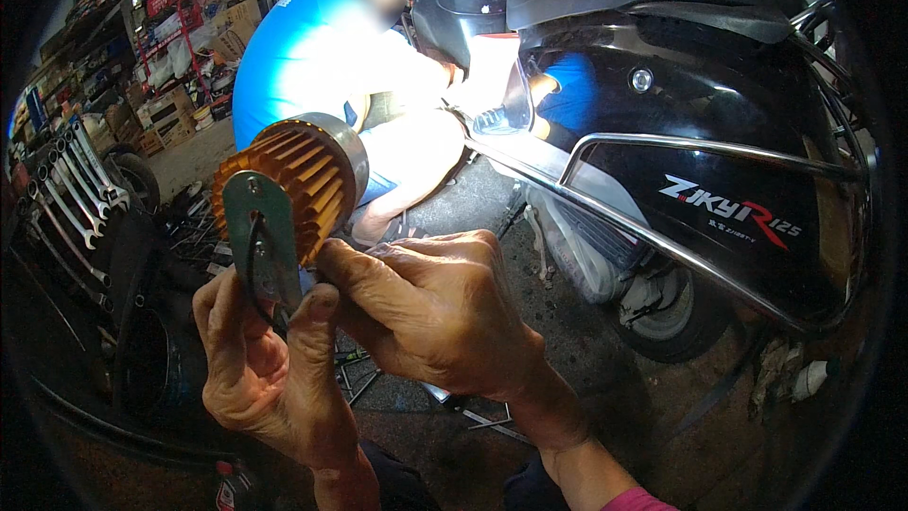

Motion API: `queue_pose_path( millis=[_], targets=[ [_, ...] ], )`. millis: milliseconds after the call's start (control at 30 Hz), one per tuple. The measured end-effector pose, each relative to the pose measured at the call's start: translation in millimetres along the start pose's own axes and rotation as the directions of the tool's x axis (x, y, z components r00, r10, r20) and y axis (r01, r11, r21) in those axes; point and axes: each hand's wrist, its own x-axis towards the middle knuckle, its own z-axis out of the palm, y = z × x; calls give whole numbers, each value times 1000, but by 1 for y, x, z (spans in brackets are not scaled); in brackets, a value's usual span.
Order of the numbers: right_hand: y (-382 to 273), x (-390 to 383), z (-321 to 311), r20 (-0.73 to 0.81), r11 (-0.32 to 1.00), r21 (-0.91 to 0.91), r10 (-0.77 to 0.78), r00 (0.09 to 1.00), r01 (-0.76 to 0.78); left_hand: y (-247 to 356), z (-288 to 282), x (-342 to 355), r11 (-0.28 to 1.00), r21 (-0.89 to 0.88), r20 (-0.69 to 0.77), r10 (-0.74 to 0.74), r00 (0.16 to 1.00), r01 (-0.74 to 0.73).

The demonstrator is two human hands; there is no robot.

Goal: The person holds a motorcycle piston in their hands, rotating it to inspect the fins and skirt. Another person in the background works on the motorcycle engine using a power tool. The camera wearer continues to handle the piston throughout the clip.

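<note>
A round LED spotlight (293, 166) with gold cooling fins and a grey rim is held up in front of me. Fixed to its back is a flat metal bracket (255, 213) with rounded ends, and a black cable (252, 270) loops down over it. My left hand (274, 369) grips the bracket's lower end between thumb and fingers. Closed against the lamp's underside, beside the bracket, is my right hand (440, 308); its fingertips touch there, and what they pinch is hidden. Strong white light falls on the area beyond the lamp.
A co-worker in a blue shirt (270, 66) crouches ahead by a black motor scooter (700, 114) with chrome side bars (653, 237). Several wrenches (80, 180) hang at left. Loose tools (492, 421) lie on the floor below my hands. Crowded shelves (180, 28) stand behind.
</note>
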Motion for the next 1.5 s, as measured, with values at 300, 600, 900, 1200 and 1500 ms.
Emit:
queue_pose_path(
  millis=[300,600,900,1200,1500],
  targets=[
    [1,-2,-2,-3,1000,-1,-6,1000,6,1,1,1,1000,16,12,19,1000,-19],
    [5,0,3,-42,975,184,-116,992,122,-4,0,3,996,-26,2,81,997,-81],
    [3,-1,-3,-48,972,201,-116,992,123,-4,5,3,996,-70,-11,62,998,-62],
    [10,-4,3,-7,1000,11,14,1000,-13,-7,9,-1,999,-18,-27,-29,999,28],
    [11,-4,0,-23,999,-19,35,999,-35,-14,14,-1,999,-10,-51,47,998,-48]
  ],
)
